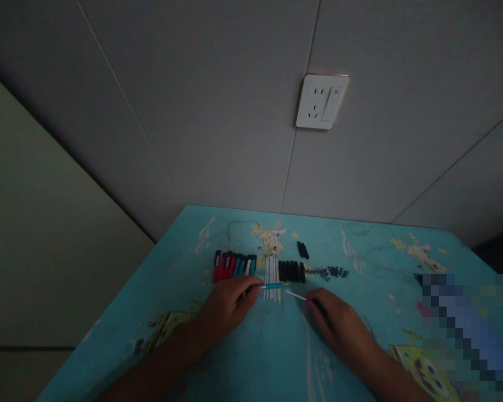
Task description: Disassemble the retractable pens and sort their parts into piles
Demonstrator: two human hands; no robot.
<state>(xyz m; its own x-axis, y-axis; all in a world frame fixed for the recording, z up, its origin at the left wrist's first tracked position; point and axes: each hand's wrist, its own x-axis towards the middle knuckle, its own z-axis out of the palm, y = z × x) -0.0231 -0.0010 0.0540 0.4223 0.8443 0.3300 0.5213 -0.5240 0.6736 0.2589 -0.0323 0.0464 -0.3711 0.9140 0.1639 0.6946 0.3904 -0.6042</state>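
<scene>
My left hand point(237, 298) is closed on a blue pen barrel point(274, 286), which points to the right. In my right hand point(333, 315) is a thin white pen refill point(295, 295), pinched at its right end, its free tip close to the barrel's end but apart from it. Several white refills point(271, 268) lie side by side just beyond the barrel. To their left is a row of red and blue pen barrels point(230, 267) with dark ends. Right of the refills stand black caps point(292, 271) in a row, then a scatter of small dark parts point(329, 272).
Two more black pieces point(302, 249) lie farther back on the blue cartoon-printed table point(251, 357). A grey wall with a white socket point(322, 102) rises behind the table. A blurred-out patch point(473, 329) covers the right side.
</scene>
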